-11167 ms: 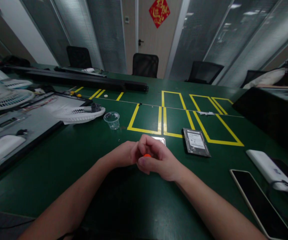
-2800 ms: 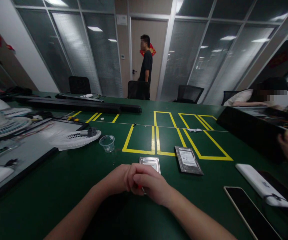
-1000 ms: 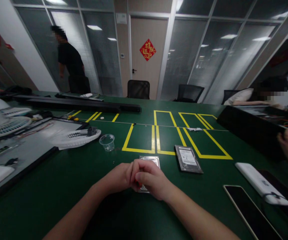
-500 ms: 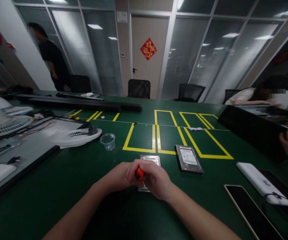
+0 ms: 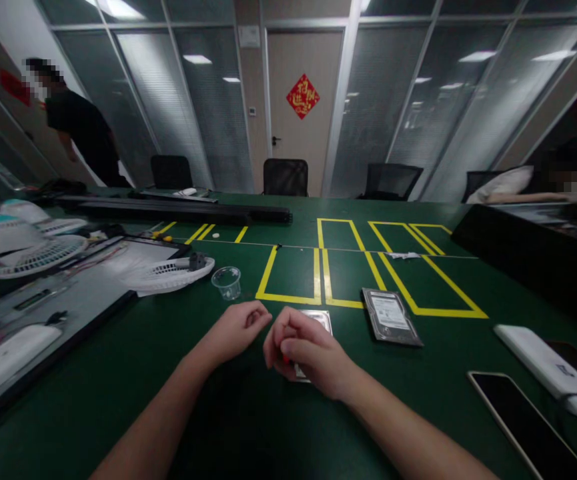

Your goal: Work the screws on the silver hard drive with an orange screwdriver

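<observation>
Silver rectangular hard drive (image 5: 315,321) lies flat on the green table (image 5: 118,373), just short of the yellow tape rectangle (image 5: 288,298) and partly under my right hand (image 5: 311,353). That hand is clenched on a small orange-red tool handle (image 5: 285,361); only a sliver shows. My left hand (image 5: 235,330) rests beside the drive, fingertips pinched; I cannot tell whether it holds anything. The cover appears in place, so I judge the work on it incomplete.

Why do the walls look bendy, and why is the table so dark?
Head view: the wide lens bows the window frames near the edges; ceiling lights glare in the glass; the green table is dim; the right hand shades its red tool and the hard drive; the left hand looks slightly soft.
</observation>
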Demonstrator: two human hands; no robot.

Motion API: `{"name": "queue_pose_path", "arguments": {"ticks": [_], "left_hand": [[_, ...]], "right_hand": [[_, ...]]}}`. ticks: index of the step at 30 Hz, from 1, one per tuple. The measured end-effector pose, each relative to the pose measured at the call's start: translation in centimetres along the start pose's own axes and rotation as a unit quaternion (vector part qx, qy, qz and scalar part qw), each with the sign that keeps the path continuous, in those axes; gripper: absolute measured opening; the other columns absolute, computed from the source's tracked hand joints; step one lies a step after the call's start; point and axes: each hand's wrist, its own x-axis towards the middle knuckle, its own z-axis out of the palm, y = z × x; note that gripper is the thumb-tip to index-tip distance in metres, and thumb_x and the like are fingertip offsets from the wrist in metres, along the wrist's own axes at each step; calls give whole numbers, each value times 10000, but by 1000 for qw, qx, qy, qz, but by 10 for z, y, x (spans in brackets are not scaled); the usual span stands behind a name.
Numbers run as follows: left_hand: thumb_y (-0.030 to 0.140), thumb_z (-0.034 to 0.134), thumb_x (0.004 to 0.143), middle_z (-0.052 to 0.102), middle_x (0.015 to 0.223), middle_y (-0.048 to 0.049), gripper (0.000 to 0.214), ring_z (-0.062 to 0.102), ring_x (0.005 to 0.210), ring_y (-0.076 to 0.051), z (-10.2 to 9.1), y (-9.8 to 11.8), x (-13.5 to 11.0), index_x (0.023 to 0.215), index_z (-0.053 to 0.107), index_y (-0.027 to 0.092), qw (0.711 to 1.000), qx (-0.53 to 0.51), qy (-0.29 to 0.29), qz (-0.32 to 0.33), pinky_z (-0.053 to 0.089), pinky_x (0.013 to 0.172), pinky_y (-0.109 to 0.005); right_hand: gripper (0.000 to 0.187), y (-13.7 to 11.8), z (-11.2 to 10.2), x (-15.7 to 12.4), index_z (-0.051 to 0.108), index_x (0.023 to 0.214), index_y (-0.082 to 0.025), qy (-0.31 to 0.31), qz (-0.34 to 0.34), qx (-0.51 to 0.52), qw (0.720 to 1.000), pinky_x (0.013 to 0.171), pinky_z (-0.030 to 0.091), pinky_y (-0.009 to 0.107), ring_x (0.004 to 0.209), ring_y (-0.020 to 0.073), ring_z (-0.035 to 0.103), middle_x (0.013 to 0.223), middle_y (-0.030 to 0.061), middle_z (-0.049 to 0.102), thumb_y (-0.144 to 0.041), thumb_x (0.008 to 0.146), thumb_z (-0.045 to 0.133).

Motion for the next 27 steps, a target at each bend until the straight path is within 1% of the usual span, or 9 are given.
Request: {"name": "queue_pose_path", "arguments": {"ticks": [2,6,8,11,14,17,20,22,27], "left_hand": [[478,507,1070,765,917,-50,350,718,857,-258,-13,-13,2,1033,731,212,998,28,50,-25,511,771,-328],[394,565,1023,768,921,-66,242,719,851,-278,-33,-38,3,991,730,220,990,83,83,-71,482,759,-344],[344,597,996,772,920,-64,184,724,848,-276,-39,-47,2,983,737,225,987,102,80,-90,473,747,-337],[300,628,973,778,920,-59,142,729,843,-268,-41,-54,1,990,747,224,986,117,64,-104,472,738,-326],[294,654,964,779,929,-54,137,730,847,-261,-39,-57,1,1005,764,223,987,120,39,-104,476,735,-315],[291,652,967,772,924,-46,160,719,828,-255,-35,-58,1,1036,780,225,989,117,12,-92,476,726,-314],[286,640,968,761,928,-43,198,703,825,-252,-33,-61,1,1093,780,221,991,111,-4,-73,479,734,-317],[280,627,970,754,939,-46,217,698,837,-252,-31,-62,2,1120,772,217,992,107,-10,-63,481,746,-318],[221,570,964,732,943,-45,255,683,851,-244,-32,-61,1,1144,751,213,994,99,-22,-47,479,767,-312]], "right_hand": [[192,-2,1,0,724,954,-171,22,-1,-16,1000,526,348,256,561,125,530,796,29,763,-349,943,794],[376,-6,0,0,809,892,-118,35,-33,-44,998,581,359,303,619,158,522,808,89,744,-422,1013,623],[394,-6,-1,0,809,869,-118,28,-41,-46,998,587,366,310,641,166,531,842,102,739,-407,1023,589],[317,-4,-5,1,784,847,-137,9,-47,-64,997,621,431,313,678,171,596,936,108,754,-354,1012,624],[168,-2,-9,1,727,874,-171,16,-48,-56,997,641,490,291,681,159,680,964,70,774,-304,963,776],[247,1,-10,2,643,883,-196,15,-46,-36,998,583,500,254,626,142,717,943,42,795,-290,933,866],[297,1,-9,2,592,900,-210,5,-32,-22,999,495,462,216,549,117,688,924,30,805,-280,938,878],[308,1,-8,1,580,904,-214,5,-26,-15,1000,474,448,202,520,101,656,908,22,806,-269,938,881],[226,-2,-5,0,695,916,-173,21,-29,-37,999,493,444,204,533,85,626,887,30,789,-318,969,861]]}}
